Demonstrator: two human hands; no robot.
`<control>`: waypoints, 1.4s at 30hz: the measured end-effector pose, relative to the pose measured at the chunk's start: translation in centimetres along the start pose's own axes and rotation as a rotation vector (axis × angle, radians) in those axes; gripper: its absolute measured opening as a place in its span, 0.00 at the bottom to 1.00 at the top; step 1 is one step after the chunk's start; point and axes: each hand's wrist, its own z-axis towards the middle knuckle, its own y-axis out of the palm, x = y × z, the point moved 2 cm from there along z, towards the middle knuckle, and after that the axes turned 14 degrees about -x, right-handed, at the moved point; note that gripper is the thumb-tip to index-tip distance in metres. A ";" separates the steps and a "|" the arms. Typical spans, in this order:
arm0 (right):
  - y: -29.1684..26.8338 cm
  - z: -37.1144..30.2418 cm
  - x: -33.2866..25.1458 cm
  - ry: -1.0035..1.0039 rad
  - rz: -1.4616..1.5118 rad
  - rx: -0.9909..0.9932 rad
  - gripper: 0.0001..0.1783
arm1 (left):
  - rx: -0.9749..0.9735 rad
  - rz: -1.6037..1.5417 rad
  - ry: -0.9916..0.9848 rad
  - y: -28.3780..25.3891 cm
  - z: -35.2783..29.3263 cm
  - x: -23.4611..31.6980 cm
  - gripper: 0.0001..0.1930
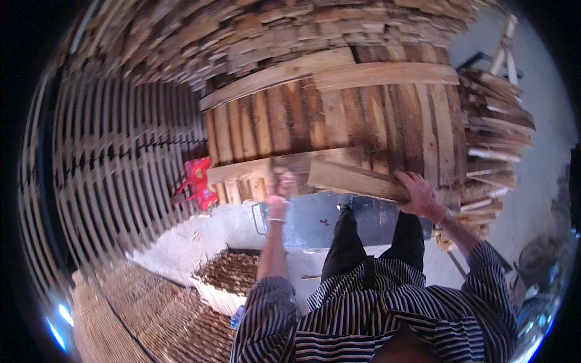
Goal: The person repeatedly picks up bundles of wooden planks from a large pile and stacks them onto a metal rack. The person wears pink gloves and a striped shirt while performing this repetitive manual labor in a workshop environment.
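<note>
Red is the bag [204, 175] on the left, and its inside is hidden. Near left, a pale box [213, 297] is full of brown, bumpy strips [227, 269]. The left hand [281, 184] is a blur, so I cannot tell if it is spread or pinching. The right hand [421, 196] pinches the right end of a short board [357, 179], at the near side of the planks [279, 118].

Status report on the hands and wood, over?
Right hand holding slanted board by right end. Left hand blurred near stacked boards, grip unclear. No obstruction visible.
</note>
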 end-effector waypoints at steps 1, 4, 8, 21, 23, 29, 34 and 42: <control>0.3 0.7 0.6 0.049 -0.112 -0.053 0.54 | 0.031 0.580 0.031 -3.0 1.1 0.0 0.48; 1.2 2.7 2.3 0.006 -0.354 -0.064 0.50 | -0.277 1.707 -0.231 -6.0 3.4 -1.6 0.63; 3.0 3.5 3.7 0.024 -0.489 0.065 0.52 | -0.490 1.627 -0.025 -5.4 5.9 -1.1 0.58; 2.0 4.6 8.0 0.024 -0.424 0.169 0.42 | -0.510 1.588 -0.187 -3.9 7.6 0.6 0.46; 1.9 4.7 8.7 0.034 -0.432 0.201 0.42 | -0.491 1.562 -0.244 -4.1 8.1 0.6 0.46; 2.6 4.6 8.3 0.048 -0.477 0.340 0.30 | -0.519 1.736 -0.200 -4.3 8.3 -0.5 0.50; 3.4 5.6 7.7 0.038 -0.357 0.504 0.10 | -0.491 1.736 -0.400 -4.2 8.1 -0.1 0.49; 3.4 5.6 8.0 -0.032 -0.264 0.549 0.32 | -0.408 1.394 -0.357 16.1 17.4 5.5 0.57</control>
